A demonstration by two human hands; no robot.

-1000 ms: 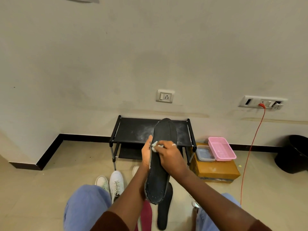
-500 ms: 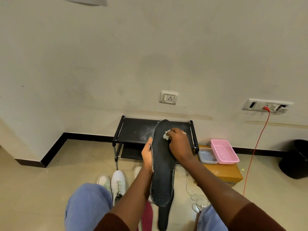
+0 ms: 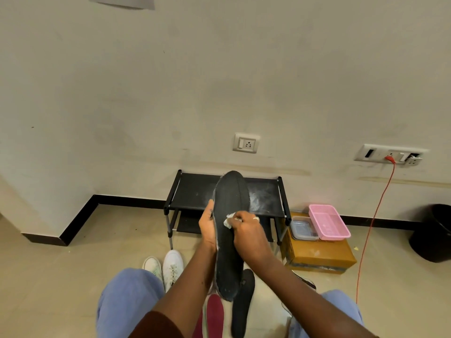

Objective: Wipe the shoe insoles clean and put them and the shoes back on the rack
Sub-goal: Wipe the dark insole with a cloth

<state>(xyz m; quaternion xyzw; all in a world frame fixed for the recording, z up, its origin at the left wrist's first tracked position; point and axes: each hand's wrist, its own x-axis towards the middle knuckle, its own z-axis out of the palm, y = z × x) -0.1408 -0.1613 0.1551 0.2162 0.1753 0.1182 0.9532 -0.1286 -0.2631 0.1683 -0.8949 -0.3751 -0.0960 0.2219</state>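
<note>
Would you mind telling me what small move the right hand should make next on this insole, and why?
Probably a stroke of the white wipe down toward the heel end: the right hand pinches it against the middle of the black insole, which the left hand holds upright by its edge, with a long stretch lying below.

I see a plain beige wall (image 3: 219, 69) filling the upper frame, black skirting (image 3: 127, 200) beneath it, pale floor tiles (image 3: 61, 276) lower left, and a black bin (image 3: 432, 232) far right.
</note>
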